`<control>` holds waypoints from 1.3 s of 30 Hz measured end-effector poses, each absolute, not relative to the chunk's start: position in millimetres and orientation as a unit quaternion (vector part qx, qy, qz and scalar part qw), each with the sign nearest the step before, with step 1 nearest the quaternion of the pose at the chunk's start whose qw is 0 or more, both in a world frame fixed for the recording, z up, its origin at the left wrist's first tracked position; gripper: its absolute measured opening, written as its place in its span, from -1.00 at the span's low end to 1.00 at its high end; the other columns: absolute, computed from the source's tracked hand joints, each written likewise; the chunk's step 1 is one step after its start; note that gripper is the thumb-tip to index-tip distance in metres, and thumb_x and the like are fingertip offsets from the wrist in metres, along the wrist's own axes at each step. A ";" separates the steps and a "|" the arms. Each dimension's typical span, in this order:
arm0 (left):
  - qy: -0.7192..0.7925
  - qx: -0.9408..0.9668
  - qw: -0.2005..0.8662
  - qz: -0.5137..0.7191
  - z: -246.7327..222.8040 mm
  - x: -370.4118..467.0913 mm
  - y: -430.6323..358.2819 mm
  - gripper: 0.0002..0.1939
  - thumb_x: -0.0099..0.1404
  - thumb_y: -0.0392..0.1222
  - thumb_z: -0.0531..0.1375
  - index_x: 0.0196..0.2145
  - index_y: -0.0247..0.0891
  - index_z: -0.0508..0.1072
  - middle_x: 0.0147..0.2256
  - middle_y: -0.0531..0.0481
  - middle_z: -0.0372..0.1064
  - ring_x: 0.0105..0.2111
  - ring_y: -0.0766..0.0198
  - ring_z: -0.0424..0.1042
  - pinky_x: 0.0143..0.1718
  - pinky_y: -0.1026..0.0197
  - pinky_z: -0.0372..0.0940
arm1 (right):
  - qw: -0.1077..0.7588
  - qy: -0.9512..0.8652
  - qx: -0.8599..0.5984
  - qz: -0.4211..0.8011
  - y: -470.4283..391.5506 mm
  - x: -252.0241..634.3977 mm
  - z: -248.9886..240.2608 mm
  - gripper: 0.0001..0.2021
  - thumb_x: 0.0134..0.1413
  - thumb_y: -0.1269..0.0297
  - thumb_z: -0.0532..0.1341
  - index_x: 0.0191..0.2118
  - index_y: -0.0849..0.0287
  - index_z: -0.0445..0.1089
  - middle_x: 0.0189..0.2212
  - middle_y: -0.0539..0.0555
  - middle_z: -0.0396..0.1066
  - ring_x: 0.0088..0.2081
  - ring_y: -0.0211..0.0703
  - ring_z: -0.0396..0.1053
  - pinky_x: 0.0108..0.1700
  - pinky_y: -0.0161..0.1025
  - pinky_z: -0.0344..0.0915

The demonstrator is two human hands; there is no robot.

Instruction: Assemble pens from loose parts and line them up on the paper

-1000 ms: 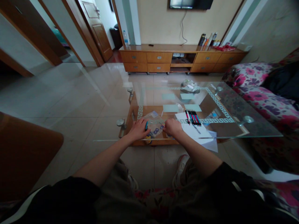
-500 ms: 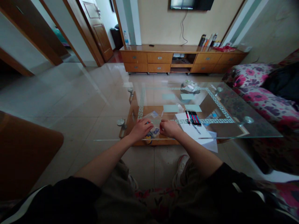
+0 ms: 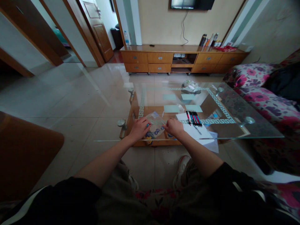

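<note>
A clear plastic bag [image 3: 155, 123] with blue printing lies spread on the near edge of the glass table. My left hand [image 3: 140, 127] is closed on its left side, with a small bit of blue at the fingertips. On the opposite side, my right hand [image 3: 173, 127] pinches the bag's edge, fingers curled in. To the right of that hand, a row of several pens [image 3: 194, 118] with black, red and blue parts rests on white paper [image 3: 187, 128]. A single pen-like item [image 3: 197, 129] lies just below the row.
The glass table [image 3: 257, 129] has a wooden shelf beneath it. A bowl-like dish [image 3: 191, 87] stands toward its far side. Flowered sofa seats [image 3: 262, 97] border the right, a brown wooden piece [image 3: 28, 150] is at left, and a low cabinet [image 3: 159, 57] lines the wall.
My right hand has moved a little to the right, away from my left hand. The bag between them now shows wider and flatter. My left hand has shifted slightly left.
</note>
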State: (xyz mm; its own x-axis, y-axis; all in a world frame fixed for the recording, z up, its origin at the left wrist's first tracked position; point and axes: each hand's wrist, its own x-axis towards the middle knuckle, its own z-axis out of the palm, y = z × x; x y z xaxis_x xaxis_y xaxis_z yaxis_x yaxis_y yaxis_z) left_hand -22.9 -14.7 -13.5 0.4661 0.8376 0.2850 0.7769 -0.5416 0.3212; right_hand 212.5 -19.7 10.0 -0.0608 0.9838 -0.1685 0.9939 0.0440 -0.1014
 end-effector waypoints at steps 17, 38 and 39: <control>0.465 0.846 0.114 0.234 -20.6 -15.3 -16.9 -0.66 0.37 -0.05 0.16 0.05 -0.19 0.39 -0.02 -0.12 0.39 0.06 0.05 0.34 0.10 -0.01 0.20 | -0.048 0.803 0.583 -0.112 -26.3 204.8 21.3 -0.77 0.28 0.18 0.12 -0.16 0.14 0.49 -0.11 0.16 0.46 -0.12 -0.05 0.45 -0.14 -0.26 0.28; 0.551 0.786 0.132 0.248 -41.1 -24.7 -4.2 -0.78 0.25 -0.25 0.18 -0.13 -0.28 0.38 -0.16 -0.16 0.36 -0.10 0.05 0.39 0.01 0.02 0.32 | -0.025 0.753 0.650 -0.100 -13.5 201.2 6.2 -0.71 0.34 0.24 0.02 -0.06 0.15 0.46 -0.02 0.24 0.43 -0.04 0.02 0.44 -0.07 -0.17 0.35; 0.553 0.783 0.133 0.252 -41.5 -24.8 -3.8 -0.78 0.24 -0.28 0.18 -0.12 -0.29 0.38 -0.17 -0.17 0.36 -0.10 0.05 0.39 0.01 0.02 0.32 | -0.029 0.763 0.638 -0.100 -13.0 196.2 4.6 -0.72 0.33 0.25 0.03 -0.03 0.14 0.45 0.00 0.23 0.41 -0.04 0.01 0.44 -0.07 -0.17 0.35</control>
State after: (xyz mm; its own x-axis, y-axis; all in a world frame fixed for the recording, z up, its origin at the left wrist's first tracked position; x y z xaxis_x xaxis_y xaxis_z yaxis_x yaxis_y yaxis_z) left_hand -24.8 -3.8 -41.5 0.2610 0.9330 0.2477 0.7983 -0.3529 0.4881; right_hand 196.2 -13.0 4.6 -0.1844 0.9792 -0.0842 0.9678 0.1659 -0.1894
